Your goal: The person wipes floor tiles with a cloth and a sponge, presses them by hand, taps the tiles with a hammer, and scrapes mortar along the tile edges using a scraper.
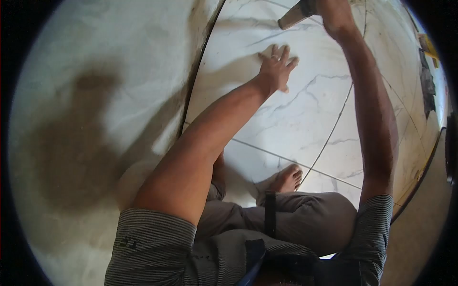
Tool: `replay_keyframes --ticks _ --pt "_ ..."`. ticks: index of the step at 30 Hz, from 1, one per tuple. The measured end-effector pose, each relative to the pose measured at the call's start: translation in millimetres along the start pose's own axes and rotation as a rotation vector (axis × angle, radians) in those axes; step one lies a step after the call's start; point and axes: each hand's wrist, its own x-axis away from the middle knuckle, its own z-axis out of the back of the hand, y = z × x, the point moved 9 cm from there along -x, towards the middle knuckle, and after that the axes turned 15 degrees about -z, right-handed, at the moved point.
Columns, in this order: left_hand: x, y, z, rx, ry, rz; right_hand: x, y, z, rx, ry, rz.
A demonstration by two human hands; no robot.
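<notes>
Two hands [277, 70] [335, 16]; the right grips a cropped tool [295, 16].

Those floor tiles [310, 119] look smooth and kinda glossy (white, with grey marble-style veining), while the wall [76, 128] on the left is matt, like plaster. Ribbed cloth shirt sleeves [152, 233], plain matt cloth trousers [305, 219].

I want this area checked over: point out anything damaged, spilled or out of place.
One thing stands out: a dark, ragged-edged patch near the right edge, odd against the pale marbled tiles. Whether it is damage or loose material, I can't tell. No spill shows.
</notes>
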Motion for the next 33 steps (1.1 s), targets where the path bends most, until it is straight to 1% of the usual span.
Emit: replay_keyframes --ticks 1,2,3,5,6,7,8,9,10,11,12,13,15,17,19,20,22,23,27,28,30,32,33 --pt "0.4 1.4 1.3 -0.003 0.039 0.001 -5.5 10.2 -0.8 -0.017 -0.059 -0.009" --pt "-1.1 1.7 0.0 0.022 0.026 0.016 -5.1 12.6 3.5 -0.125 0.007 0.012" --pt "-3.7 4.1 -2.2 0.02 0.023 0.033 -0.9 6.7 2.6 -0.148 -0.033 0.087" --pt "-11.7 7.1 -13.7 0.071 0.11 0.186 -8.6 13.5 5.9 -0.171 0.001 -0.037" --pt "-16.8 11.2 -19.4 0.146 0.162 0.267 3.5 7.1 4.1 -0.131 -0.014 0.037" --pt "-17.7 19.3 -23.3 0.213 0.148 0.313 7.0 8.1 -1.3 -0.242 -0.069 0.046" --pt "-16.0 26.9 -20.2 0.257 0.152 0.32 11.2 8.3 -4.6 -0.189 -0.07 0.005" --pt "-10.2 32.1 -21.7 0.304 0.148 0.324 27.2 -1.3 -11.4 -0.147 -0.058 0.118" --pt "-1.4 30.6 -27.6 0.312 0.146 0.345 28.2 -0.1 -12.8 -0.176 -0.006 0.103" --pt "0.1 35.2 -28.7 0.309 0.157 0.274 27.8 1.1 -8.6 -0.205 0.053 0.092" --pt "-0.1 40.7 -26.9 0.305 0.175 0.195 24.9 3.0 -4.2 -0.2 0.042 0.091" --pt "2.5 41.7 -28.6 0.308 0.181 0.2 19.9 9.9 -1.4 -0.19 0.017 0.076" --pt "3.7 48.2 -32.5 0.244 0.265 0.179 5.5 24.7 6.5 -0.174 -0.019 0.031" --pt "0.7 49.8 -35.8 0.183 0.339 0.198 -11.1 37.5 23.7 -0.143 -0.007 0.005" --pt "2.5 50.0 -30.9 0.231 0.328 0.152 -10.1 41.2 46.6 -0.158 0.028 0.002" --pt "1.7 49.3 -28.9 0.202 0.313 0.139 -5.8 29.0 60.4 -0.147 0.059 0.028" --pt "1.5 50.0 -25.4 0.171 0.288 0.116 6.9 25.3 72.5 -0.315 0.058 -0.015" --pt "0.9 49.2 -23.7 0.129 0.269 0.117 8.1 24.7 80.8 -0.34 0.065 -0.017" --pt "2.3 52.8 -22.7 0.031 0.198 0.087 -1.6 29.5 101.9 -0.25 0.1 -0.035" --pt "-2.6 51.2 -29.7 -0.004 0.278 0.084 -4.6 35.0 102.3 -0.213 0.102 -0.052" --pt "-2.6 47.7 -26.8 0.031 0.247 0.042 -8.9 41.0 104.9 -0.157 0.1 -0.082" --pt "6.2 45.4 -20.5 0.035 0.204 -0.114 -6.1 43.7 104.1 -0.133 0.093 -0.111" --pt "8.1 45.3 -14.8 -0.106 0.182 -0.242 -7.5 43.9 102.6 -0.124 0.082 -0.125"
